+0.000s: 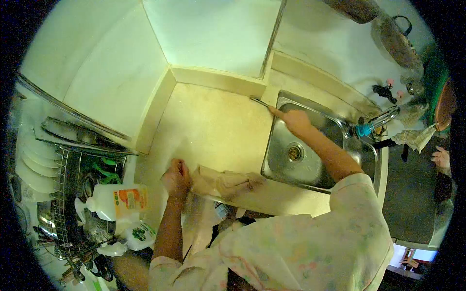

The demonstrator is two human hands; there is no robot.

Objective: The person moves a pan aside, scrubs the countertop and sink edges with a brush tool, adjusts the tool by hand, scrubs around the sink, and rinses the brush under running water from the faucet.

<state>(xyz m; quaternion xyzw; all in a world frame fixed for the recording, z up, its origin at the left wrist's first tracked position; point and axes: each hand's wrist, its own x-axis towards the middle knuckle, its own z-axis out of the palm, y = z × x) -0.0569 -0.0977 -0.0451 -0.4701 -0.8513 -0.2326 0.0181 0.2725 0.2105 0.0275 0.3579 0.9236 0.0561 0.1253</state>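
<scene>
My right hand (297,121) reaches over the sink's far left corner, fingers closed on a slim dark knife-like tool (261,102). The index finger stretches along it, and the tool's tip lies over the counter near the back ledge. On the near left part of the counter, my left hand (176,177) is curled closed. Whatever its fingers may hold is hidden. Just right of it lies a crumpled beige cloth (228,183) along the counter's front edge. The pale yellow counter (218,128) spreads between both hands.
A steel sink (286,167) with a drain strainer (294,153) and a faucet (383,121) is on the right. To the left stand a white jug with an orange label (128,201) and a dish rack (62,194) with plates. Another person's hand (441,158) shows far right.
</scene>
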